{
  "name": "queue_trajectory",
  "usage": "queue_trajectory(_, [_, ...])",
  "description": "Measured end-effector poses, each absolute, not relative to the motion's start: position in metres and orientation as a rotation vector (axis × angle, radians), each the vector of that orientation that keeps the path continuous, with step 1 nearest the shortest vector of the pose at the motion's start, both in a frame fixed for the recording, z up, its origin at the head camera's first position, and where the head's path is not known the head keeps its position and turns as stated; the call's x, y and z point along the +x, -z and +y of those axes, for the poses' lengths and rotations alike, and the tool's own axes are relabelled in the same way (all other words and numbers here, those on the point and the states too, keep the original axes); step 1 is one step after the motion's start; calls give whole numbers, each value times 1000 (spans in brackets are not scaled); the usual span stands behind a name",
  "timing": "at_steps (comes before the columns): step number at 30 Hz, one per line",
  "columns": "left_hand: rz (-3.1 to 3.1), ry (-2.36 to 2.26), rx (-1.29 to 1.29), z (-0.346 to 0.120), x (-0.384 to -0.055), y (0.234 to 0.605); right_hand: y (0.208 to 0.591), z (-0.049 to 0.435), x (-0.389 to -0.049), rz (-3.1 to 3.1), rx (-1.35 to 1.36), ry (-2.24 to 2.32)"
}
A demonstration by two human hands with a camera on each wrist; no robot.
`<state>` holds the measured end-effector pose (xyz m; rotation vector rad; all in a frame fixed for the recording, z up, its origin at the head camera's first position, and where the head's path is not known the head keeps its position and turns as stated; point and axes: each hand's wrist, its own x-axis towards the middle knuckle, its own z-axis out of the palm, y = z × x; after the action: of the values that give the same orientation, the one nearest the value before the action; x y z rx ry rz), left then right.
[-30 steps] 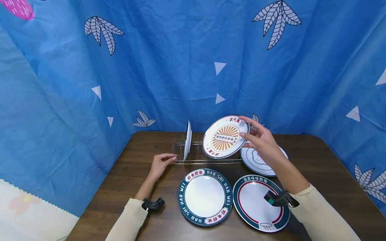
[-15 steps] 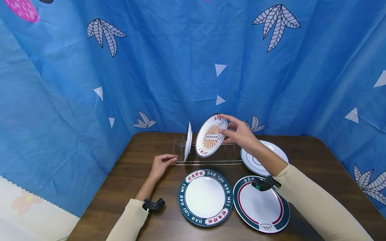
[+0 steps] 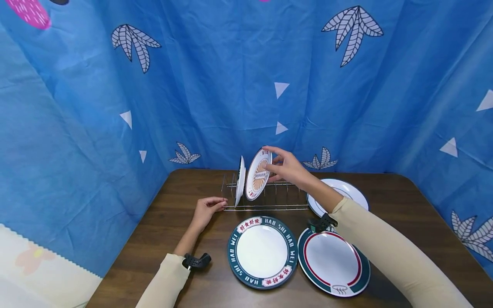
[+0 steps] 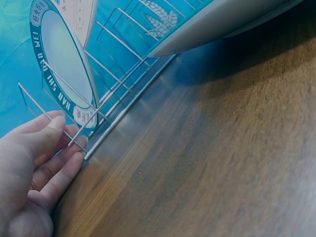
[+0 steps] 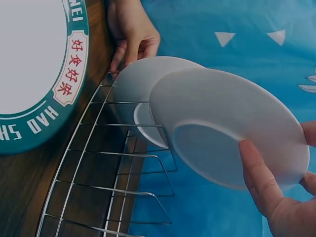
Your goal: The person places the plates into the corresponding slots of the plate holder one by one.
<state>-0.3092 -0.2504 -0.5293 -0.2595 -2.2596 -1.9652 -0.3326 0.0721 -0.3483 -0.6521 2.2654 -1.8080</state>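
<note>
A wire dish rack (image 3: 277, 208) stands at the back of the table. My left hand (image 3: 205, 211) pinches its left end between thumb and fingers, as the left wrist view shows up close. One plate with a green rim (image 4: 64, 54) stands on edge in the rack near that end. My right hand (image 3: 290, 167) grips a white plate with an orange sunburst (image 3: 257, 175) by its right edge. That plate is tilted steeply, just right of the standing plate and over the rack. In the right wrist view its white underside (image 5: 212, 113) overlaps the standing plate; I cannot tell if it touches the wires.
Two green-rimmed plates lie flat in front of the rack: the HAO SHI HAO WEI plate (image 3: 262, 252) and a red-ringed plate (image 3: 331, 265) to its right. Another white plate (image 3: 356, 194) lies at the rack's right end, partly hidden by my right forearm. A blue curtain (image 3: 246, 85) hangs behind.
My right hand has carried the sunburst plate leftward toward the standing plate and turned it more edge-on. The left hand stays on the rack's end.
</note>
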Motion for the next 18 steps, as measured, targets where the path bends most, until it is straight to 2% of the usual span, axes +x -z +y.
queue_trajectory(18, [-2260,1954,-252,-251,-311,530,373,33,-346,2421,-741,1683])
